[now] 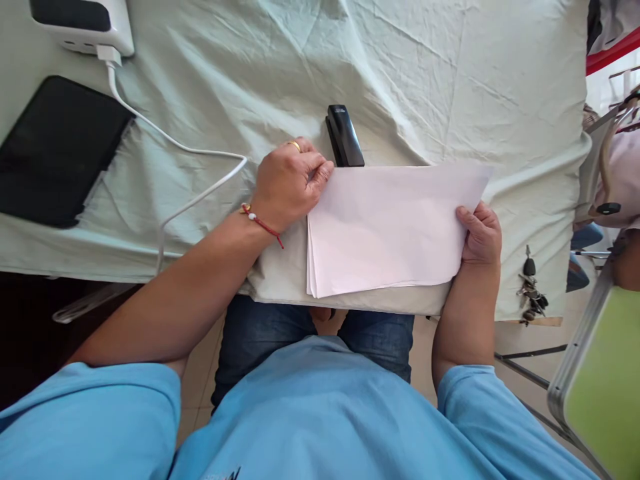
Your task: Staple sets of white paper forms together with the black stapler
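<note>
Several white paper sheets (387, 230) lie stacked in front of me near the table's front edge, their left edges slightly fanned. My left hand (293, 177) is closed at the stack's upper left corner, thumb and fingers pinching it. The lower right side of the stack is in my right hand (480, 232), thumb on top and the other fingers partly hidden beneath. Just beyond the paper's far edge sits a black stapler (346, 137), its near end touching or partly covered by the sheets; I cannot tell which.
A pale green cloth (475, 80) covers the table. On the left are a black tablet-like slab (60, 150), a white device (85, 27) and its white cable (200, 152). Keys (531, 293) lie at the right front edge. Beyond the table stands a green-topped folding piece (607, 373).
</note>
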The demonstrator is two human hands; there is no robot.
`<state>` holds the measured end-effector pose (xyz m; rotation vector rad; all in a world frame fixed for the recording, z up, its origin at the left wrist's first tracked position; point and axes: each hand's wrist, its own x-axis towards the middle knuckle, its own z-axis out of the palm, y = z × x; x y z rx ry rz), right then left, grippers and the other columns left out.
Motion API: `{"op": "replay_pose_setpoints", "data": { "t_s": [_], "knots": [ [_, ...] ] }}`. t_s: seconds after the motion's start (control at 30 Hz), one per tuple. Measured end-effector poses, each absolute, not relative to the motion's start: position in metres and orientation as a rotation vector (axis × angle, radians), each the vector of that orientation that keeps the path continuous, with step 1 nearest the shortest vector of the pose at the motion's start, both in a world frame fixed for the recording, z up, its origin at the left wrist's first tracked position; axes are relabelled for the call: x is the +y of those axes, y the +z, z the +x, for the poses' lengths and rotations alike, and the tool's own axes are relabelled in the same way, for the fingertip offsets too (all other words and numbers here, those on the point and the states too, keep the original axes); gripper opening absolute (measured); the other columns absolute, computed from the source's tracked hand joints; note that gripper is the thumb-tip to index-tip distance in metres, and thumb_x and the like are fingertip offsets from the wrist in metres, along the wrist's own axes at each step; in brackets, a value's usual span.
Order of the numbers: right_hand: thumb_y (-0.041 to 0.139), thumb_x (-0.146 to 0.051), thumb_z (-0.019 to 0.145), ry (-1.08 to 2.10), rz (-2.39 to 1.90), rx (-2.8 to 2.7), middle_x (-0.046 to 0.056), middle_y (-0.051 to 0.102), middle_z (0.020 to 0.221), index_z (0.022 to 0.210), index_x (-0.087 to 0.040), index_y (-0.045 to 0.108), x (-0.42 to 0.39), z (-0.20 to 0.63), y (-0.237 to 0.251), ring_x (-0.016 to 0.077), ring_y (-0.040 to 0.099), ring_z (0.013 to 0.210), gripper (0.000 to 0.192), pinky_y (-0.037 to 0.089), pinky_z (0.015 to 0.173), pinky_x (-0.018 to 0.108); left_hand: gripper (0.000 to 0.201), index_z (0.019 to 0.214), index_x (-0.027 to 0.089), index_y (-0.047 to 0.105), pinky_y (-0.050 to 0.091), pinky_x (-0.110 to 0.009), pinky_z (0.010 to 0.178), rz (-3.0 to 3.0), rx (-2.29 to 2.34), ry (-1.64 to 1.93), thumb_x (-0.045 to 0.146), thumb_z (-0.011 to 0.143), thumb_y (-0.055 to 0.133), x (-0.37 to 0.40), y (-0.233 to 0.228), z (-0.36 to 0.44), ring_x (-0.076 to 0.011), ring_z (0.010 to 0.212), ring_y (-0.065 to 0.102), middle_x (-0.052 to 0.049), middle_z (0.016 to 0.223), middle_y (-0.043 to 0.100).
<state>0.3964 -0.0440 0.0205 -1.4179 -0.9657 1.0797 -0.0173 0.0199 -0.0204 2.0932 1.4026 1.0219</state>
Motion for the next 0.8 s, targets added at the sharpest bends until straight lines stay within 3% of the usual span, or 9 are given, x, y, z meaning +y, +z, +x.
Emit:
{"op": "replay_pose_setpoints", "data": {
  "t_s": [0.1, 0.2, 0.27, 0.4, 0.5, 0.6, 0.7, 0.8],
  "knots": [
    [0.120, -0.062, 0.063, 1.082, -1.436, -0.939, 0.006, 0.097, 0.117, 0.106, -0.034, 0.088, -0.044, 0.394, 0.023, 0.0436, 0.089, 0.141, 0.060, 0.083, 0.108, 0.061, 0.056, 0.090, 0.028, 0.084, 0.066, -0.054, 0.092, 2.216, 1.409, 0.816, 0.065, 0.121, 0.054, 0.017, -0.014, -0.015, -0.0309, 0.095, 0.077, -0.011, 0.110, 0.087],
    [0.121, -0.062, 0.061, 1.089, -1.435, -0.944, 0.006, 0.096, 0.118, 0.106, -0.034, 0.088, -0.043, 0.393, 0.023, 0.0430, 0.089, 0.141, 0.062, 0.083, 0.107, 0.060, 0.050, 0.126, 0.024, 0.093, 0.065, -0.053, 0.090, 2.293, 1.367, 0.672, 0.051, 0.121, 0.051, 0.012, -0.003, -0.010, -0.0347, 0.106, 0.084, -0.016, 0.129, 0.089],
    [0.120, -0.062, 0.062, 1.085, -1.441, -0.962, 0.004, 0.097, 0.116, 0.106, -0.035, 0.088, -0.043, 0.393, 0.023, 0.0419, 0.090, 0.138, 0.061, 0.083, 0.106, 0.059, 0.048, 0.138, 0.023, 0.091, 0.064, -0.049, 0.091, 2.323, 1.341, 0.595, 0.044, 0.119, 0.052, 0.009, 0.002, -0.007, -0.0350, 0.111, 0.086, -0.017, 0.132, 0.091],
    [0.116, -0.055, 0.068, 0.964, -1.420, -0.967, 0.002, 0.095, 0.111, 0.101, -0.034, 0.090, -0.045, 0.390, 0.022, 0.0362, 0.092, 0.123, 0.047, 0.082, 0.106, 0.056, 0.035, 0.122, 0.021, 0.090, 0.066, -0.048, 0.098, 2.207, 1.241, 0.678, 0.040, 0.115, 0.061, 0.006, 0.008, -0.008, -0.0327, 0.107, 0.086, -0.013, 0.115, 0.092],
    [0.111, -0.049, 0.073, 0.793, -1.360, -0.909, 0.003, 0.093, 0.104, 0.094, -0.033, 0.088, -0.046, 0.389, 0.021, 0.0322, 0.090, 0.114, 0.035, 0.080, 0.109, 0.054, 0.042, 0.143, 0.021, 0.083, 0.070, -0.047, 0.103, 1.951, 1.170, 0.906, 0.048, 0.112, 0.077, 0.006, 0.009, -0.011, -0.0297, 0.105, 0.086, -0.009, 0.115, 0.091],
    [0.107, -0.049, 0.077, 0.669, -1.314, -0.853, 0.004, 0.093, 0.109, 0.094, -0.033, 0.086, -0.044, 0.387, 0.022, 0.0315, 0.089, 0.125, 0.031, 0.077, 0.119, 0.053, 0.076, 0.167, 0.023, 0.066, 0.074, -0.047, 0.104, 1.712, 1.083, 0.996, 0.069, 0.110, 0.089, 0.010, 0.002, -0.012, -0.0295, 0.114, 0.087, -0.007, 0.121, 0.090],
    [0.104, -0.057, 0.080, 0.650, -1.285, -0.814, 0.001, 0.093, 0.129, 0.108, -0.038, 0.088, -0.040, 0.380, 0.022, 0.0329, 0.085, 0.145, 0.037, 0.077, 0.123, 0.056, 0.088, 0.169, 0.025, 0.063, 0.077, -0.056, 0.113, 1.560, 0.956, 1.031, 0.087, 0.109, 0.085, 0.012, -0.004, -0.010, -0.0349, 0.133, 0.087, -0.011, 0.134, 0.091],
    [0.105, -0.066, 0.080, 0.698, -1.254, -0.777, 0.002, 0.090, 0.142, 0.125, -0.045, 0.088, -0.038, 0.372, 0.020, 0.0362, 0.081, 0.154, 0.052, 0.081, 0.112, 0.058, 0.079, 0.157, 0.025, 0.075, 0.078, -0.062, 0.114, 1.524, 0.895, 0.988, 0.089, 0.112, 0.079, 0.010, -0.005, -0.007, -0.0406, 0.139, 0.088, -0.014, 0.136, 0.092]
  ]
}}
